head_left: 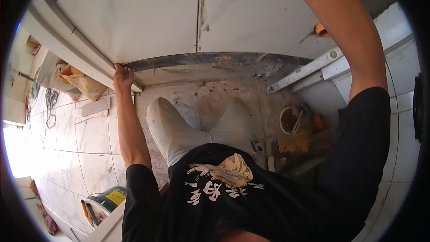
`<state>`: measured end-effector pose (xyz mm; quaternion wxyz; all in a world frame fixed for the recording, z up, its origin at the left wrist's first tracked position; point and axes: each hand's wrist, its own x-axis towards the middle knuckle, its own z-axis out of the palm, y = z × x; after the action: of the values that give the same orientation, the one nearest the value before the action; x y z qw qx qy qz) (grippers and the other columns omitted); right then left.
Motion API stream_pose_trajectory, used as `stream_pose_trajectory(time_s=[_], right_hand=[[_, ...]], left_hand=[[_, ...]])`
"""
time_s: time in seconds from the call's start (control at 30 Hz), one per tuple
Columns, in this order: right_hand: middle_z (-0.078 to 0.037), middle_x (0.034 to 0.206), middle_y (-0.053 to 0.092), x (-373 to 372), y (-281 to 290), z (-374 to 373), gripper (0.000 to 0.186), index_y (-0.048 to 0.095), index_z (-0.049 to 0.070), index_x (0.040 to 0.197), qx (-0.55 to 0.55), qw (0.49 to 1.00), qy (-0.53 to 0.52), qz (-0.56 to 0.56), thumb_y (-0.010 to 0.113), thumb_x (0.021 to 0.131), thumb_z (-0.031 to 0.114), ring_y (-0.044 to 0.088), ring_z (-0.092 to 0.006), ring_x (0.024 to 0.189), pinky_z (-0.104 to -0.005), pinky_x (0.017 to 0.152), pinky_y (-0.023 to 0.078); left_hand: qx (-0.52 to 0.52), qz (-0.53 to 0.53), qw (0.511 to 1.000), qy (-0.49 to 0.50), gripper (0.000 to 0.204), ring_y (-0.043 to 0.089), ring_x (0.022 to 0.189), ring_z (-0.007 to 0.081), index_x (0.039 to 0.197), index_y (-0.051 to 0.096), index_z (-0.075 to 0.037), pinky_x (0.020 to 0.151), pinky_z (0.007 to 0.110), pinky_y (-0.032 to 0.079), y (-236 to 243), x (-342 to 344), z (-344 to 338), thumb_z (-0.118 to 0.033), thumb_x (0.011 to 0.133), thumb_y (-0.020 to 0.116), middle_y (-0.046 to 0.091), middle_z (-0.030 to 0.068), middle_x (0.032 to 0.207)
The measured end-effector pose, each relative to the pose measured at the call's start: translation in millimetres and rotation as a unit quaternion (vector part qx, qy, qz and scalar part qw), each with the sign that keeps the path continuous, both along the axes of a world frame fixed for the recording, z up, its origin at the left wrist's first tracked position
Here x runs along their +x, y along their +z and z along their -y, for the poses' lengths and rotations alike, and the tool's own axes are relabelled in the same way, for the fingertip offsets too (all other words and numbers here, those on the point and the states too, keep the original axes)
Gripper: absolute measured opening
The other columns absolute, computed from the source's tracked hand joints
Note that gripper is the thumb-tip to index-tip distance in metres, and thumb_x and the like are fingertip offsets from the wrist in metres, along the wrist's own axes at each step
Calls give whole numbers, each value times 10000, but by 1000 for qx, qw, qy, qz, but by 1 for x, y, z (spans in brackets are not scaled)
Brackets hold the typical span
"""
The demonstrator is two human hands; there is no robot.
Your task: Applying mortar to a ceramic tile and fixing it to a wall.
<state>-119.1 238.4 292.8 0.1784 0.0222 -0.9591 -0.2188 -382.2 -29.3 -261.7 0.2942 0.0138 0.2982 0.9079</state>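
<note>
My left hand (123,79) is at the lower left corner of a large white wall tile (134,18), next to the white door frame (89,47). Its fingers are curled, and whatever they hold there is too small to make out. A second white tile (260,18) stands to the right, with a dark gap and smears of mortar between the two. My right arm (347,22) reaches up past this second tile, and its hand lies beyond the upper edge of the picture. Below both tiles runs a dark, mortar-stained strip (224,58).
A long spirit level (309,69) leans at the right, below an orange pipe end (320,29). Near my right knee are a round bucket (290,120) and a yellow object (293,144). Leftward lie a yellow sack (83,81), tile offcuts (95,107) and another bucket (105,204).
</note>
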Motion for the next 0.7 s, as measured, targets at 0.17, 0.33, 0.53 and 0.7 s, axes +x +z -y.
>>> stream_pose_trajectory(time_s=[0.17, 0.33, 0.53, 0.7], right_hand=[[-257, 824, 690, 8, -11, -14, 126, 689, -121, 847, 10, 1000, -29, 0, 667, 779, -17, 709, -315, 785, -414, 698, 580], [-239, 810, 688, 12, -3, -2, 93, 691, -113, 839, 14, 1000, -15, -10, 657, 782, -48, 700, -295, 762, -408, 686, 586], [-215, 770, 667, 14, -7, -2, 53, 678, -102, 809, -2, 1000, -20, -9, 643, 796, -65, 683, -269, 730, -396, 659, 577], [-208, 758, 661, 4, 42, 37, 49, 671, -106, 809, -125, 922, -275, 244, 636, 807, -71, 677, -261, 719, -392, 646, 573]], left_hand=[[-155, 142, 970, 120, 332, 471, 1038, 148, 1280, 575, -231, 990, 336, 411, 34, 31, -50, -437, 1021, 555, 564, -65, 1170], [-139, 120, 974, 132, 254, 498, 917, 159, 1120, 690, -262, 934, 345, 457, 19, 14, -27, -413, 919, 723, 627, -76, 1015], [-135, 113, 974, 144, 236, 501, 895, 157, 1104, 685, -227, 943, 346, 459, 19, 19, -38, -394, 939, 705, 623, -74, 993], [-117, 103, 978, 137, 219, 504, 895, 151, 1088, 682, -215, 946, 345, 460, 17, 23, -39, -386, 953, 689, 618, -77, 980]])
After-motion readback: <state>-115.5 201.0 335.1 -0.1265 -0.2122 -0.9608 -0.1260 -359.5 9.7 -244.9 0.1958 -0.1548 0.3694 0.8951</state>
